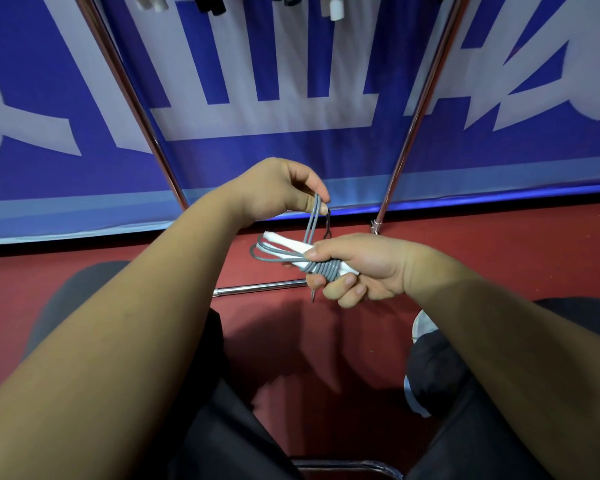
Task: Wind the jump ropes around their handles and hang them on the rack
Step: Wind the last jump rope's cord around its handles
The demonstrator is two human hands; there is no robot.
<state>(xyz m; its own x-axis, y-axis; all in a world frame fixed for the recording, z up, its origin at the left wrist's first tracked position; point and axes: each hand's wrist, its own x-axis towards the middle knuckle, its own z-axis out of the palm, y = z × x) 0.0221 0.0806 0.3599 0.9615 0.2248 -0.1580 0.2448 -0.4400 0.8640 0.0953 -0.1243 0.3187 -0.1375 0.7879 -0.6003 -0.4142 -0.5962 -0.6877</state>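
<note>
Hands, two, bare, at frame centre.

Left hand (278,192), upper centre: thumb and fingers are closed in a pinch on a free loop of the grey rope (321,270). The loop is drawn upward and taut, judged so that the next turn can be laid tightly.

Right hand (364,268), just below and to the right: fingers are curled round the white handles (284,242), which are held side by side as a core. Several close coils of rope are wound round them beside the fingers. The thumb is pressed on top, judged to keep the coils from slipping. Slack loops are seen projecting near the handles' left end.

Rack (136,109): slanted metal poles are seen at upper left and upper right, with a cross bar low at centre, just behind the hands. Other handles (335,8) are hung along the top edge.

Banner (291,150): blue with white lettering, stretched behind the rack.

Floor (499,254): red.

Stage: winding is judged well advanced, and hanging is not yet done.
</note>
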